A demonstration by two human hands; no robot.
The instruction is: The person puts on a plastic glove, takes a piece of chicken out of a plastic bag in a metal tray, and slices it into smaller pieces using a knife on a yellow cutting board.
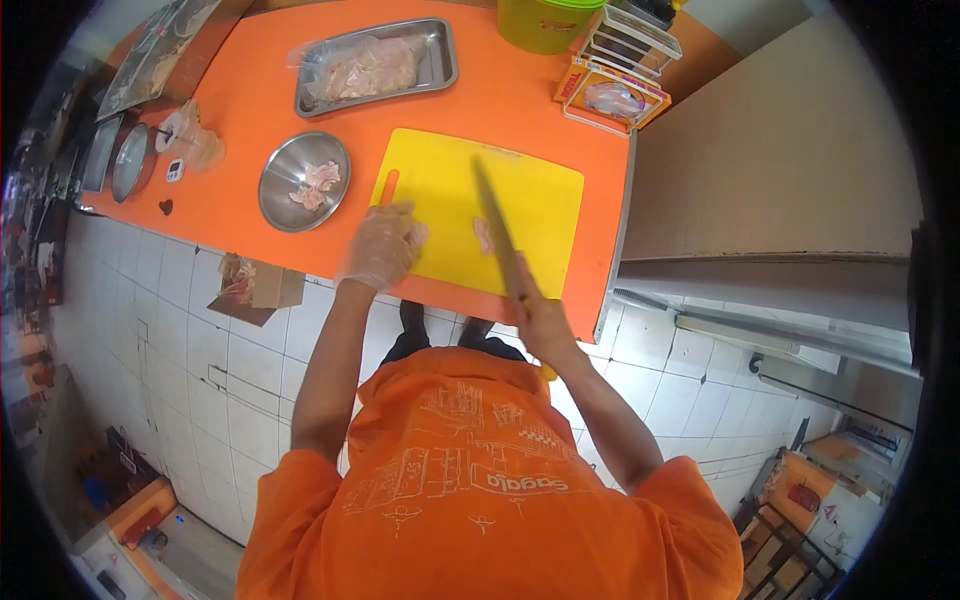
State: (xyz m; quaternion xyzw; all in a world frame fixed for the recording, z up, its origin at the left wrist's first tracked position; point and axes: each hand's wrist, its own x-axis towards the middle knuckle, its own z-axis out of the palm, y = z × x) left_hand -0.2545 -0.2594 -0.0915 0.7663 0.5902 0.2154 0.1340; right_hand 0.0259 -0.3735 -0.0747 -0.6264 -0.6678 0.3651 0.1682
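My left hand (378,248), in a clear plastic glove, is closed on a small pale meat piece (418,234) at the left part of a yellow cutting board (535,205). My bare right hand (542,325) grips a long knife (496,215), its blade angled up and leftward over the board. A pink strip of meat (481,236) lies beside the blade, partly hidden by it. Left of the board, a steel bowl (285,205) holds a few pale meat pieces (318,180).
Orange counter (240,70) carries a metal tray (446,70) with bagged meat, green tub (540,25), wire rack (632,55), small timer (174,170), containers (135,160) at left. A tall cabinet (760,150) borders the right. A cardboard box (275,290) sits below the counter.
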